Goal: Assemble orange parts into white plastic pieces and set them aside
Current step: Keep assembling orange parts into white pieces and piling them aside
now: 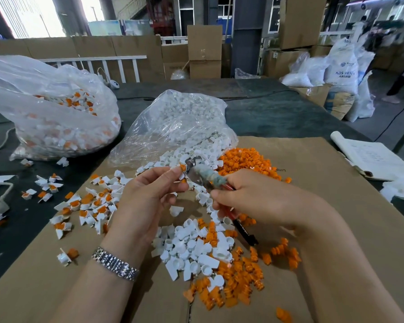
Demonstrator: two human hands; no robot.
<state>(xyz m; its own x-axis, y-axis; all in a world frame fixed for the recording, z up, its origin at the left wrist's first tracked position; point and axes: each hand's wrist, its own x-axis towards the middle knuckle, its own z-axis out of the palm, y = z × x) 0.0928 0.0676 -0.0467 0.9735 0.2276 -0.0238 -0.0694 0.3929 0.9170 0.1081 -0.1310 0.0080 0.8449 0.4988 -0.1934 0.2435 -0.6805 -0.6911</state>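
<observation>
- Cardboard sheet (313, 206) covers the near part of a dark table (278, 113), in a warehouse stacked with brown boxes (204, 50) and white sacks (341, 68).
- Two clear plastic bags sit on the table: the left bag (51, 108) holds white pieces with orange inserts, the middle bag (180, 122) holds plain white pieces and spills them onto the cardboard.
- One person's two hands work above the cardboard.
- The left hand (147, 197), with a metal watch (116, 264) on its wrist, pinches one white piece (179, 171) with an orange part in it between thumb and fingertips.
- The right hand (254, 197) grips one pair of pliers (202, 173); its red-and-black handles stick out below the fist, and its metal tip touches the held piece.
- Loose orange parts lie in two heaps, too many to count: one (245, 164) beside the middle bag, one (238, 283) near the wrists.
- A heap of plain white pieces (191, 248) lies between the forearms.
- Finished pieces (91, 203) are scattered to the left, dozens at least.
- One open notebook (371, 157) lies at the right edge.
</observation>
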